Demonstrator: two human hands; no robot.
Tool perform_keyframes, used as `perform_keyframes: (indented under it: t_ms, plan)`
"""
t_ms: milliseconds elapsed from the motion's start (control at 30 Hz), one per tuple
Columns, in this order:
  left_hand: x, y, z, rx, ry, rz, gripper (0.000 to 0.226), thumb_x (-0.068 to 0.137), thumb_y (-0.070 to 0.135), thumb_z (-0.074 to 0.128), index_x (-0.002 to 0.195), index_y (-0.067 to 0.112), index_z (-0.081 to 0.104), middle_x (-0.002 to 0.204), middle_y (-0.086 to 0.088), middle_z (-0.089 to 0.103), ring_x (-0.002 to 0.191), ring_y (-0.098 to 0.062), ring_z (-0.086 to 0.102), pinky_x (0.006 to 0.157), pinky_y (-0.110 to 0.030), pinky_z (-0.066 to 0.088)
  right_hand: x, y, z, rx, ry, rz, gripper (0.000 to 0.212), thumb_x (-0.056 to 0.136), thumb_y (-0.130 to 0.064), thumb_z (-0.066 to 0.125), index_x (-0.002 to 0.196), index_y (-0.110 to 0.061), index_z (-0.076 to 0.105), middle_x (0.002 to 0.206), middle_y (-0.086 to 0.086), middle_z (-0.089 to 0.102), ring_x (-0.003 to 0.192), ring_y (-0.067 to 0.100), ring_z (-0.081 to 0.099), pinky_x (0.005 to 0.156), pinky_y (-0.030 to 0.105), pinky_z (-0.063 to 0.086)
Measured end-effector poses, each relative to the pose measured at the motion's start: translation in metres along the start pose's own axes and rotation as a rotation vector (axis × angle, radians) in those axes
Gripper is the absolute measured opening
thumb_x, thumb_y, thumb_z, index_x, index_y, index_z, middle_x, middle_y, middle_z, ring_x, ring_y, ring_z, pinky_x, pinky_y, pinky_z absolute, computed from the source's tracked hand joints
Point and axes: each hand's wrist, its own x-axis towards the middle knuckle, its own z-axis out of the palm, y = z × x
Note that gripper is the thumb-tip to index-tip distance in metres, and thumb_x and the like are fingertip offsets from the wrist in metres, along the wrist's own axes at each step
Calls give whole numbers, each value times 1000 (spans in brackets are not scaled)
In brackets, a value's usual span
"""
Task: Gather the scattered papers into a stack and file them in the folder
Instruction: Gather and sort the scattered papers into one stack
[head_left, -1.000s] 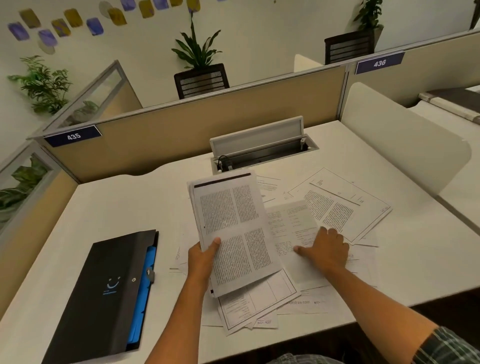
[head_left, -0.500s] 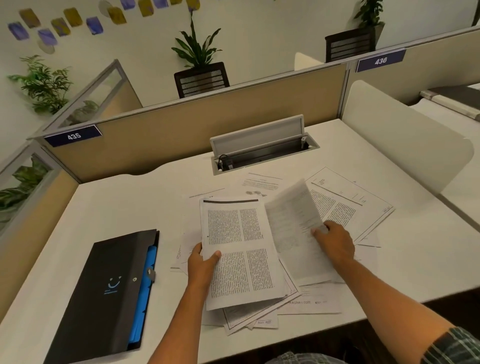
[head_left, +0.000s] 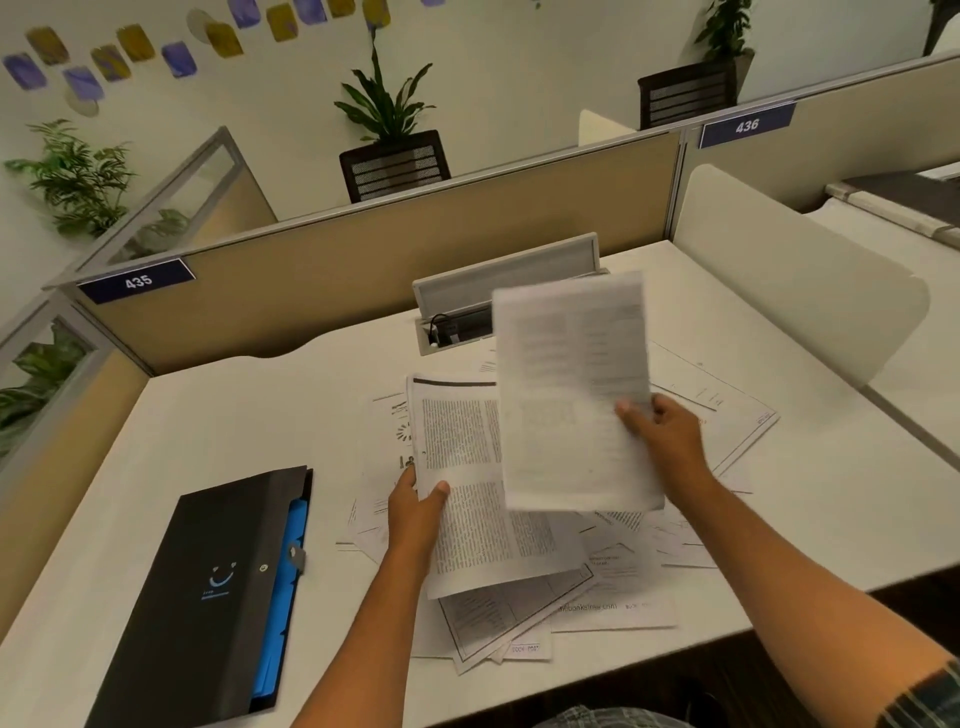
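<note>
Right hand (head_left: 667, 431) pinching a blurred printed sheet (head_left: 574, 389) at its right edge, lifted clear above the pile. Left hand (head_left: 415, 512) gripping a two-column page (head_left: 467, 467) at its left edge — thumb on top, page tilted over the scattered papers (head_left: 613, 587) on the white desk (head_left: 260, 415). Black folder (head_left: 208, 587) lying closed to the left, well apart from the pile — blue dividers (head_left: 283, 603) showing along its right edge.

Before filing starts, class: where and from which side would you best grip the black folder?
Probably by its long right edge, from the right: the folder lies flat on the desk with that edge opening toward the papers, blue pockets showing, so fingers can slip under the cover by the clasp.
</note>
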Motion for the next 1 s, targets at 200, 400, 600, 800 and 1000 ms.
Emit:
perform_keyframes:
  t_ms: [200, 400, 600, 800, 1000]
  plan:
    - [-9, 23, 17, -139, -181, -48, 30, 92, 18, 75, 120, 26, 71, 111, -3, 78, 103, -27, 74, 84, -42, 63, -25, 17, 26, 167, -294, 339, 51, 72, -31, 93, 104, -6, 63, 99, 13, 79, 85, 33, 78, 65, 39, 62]
    - [-22, 32, 19, -172, -250, -100, 40, 103, 54, 47, 125, 31, 71, 120, -7, 75, 115, -34, 69, 98, -58, 54, -27, 11, 32, 256, -536, 283, 42, 80, -22, 87, 119, -16, 73, 119, 16, 75, 104, 39, 74, 80, 49, 63]
    - [-30, 52, 29, -38, -296, 123, 48, 83, 65, 68, 124, 41, 69, 120, 8, 75, 111, -14, 71, 90, -39, 59, -26, -10, 36, 267, -412, 18, 37, 73, -22, 91, 108, -18, 77, 111, 12, 78, 97, 34, 76, 74, 42, 64]
    - [-25, 38, 37, 11, -260, 197, 29, 78, 31, 87, 104, 40, 76, 100, 6, 77, 94, -15, 73, 73, -31, 63, -27, -7, 30, 231, -515, -111, 50, 58, -23, 92, 107, -28, 78, 110, 7, 76, 103, 26, 73, 73, 38, 64]
    - [-22, -2, 19, 366, -54, 39, 49, 76, 57, 81, 115, 33, 64, 122, 3, 66, 113, -21, 64, 88, -34, 54, -37, 23, 28, 114, -316, -46, 38, 59, -43, 93, 90, -22, 83, 95, 5, 80, 89, 25, 77, 69, 33, 64]
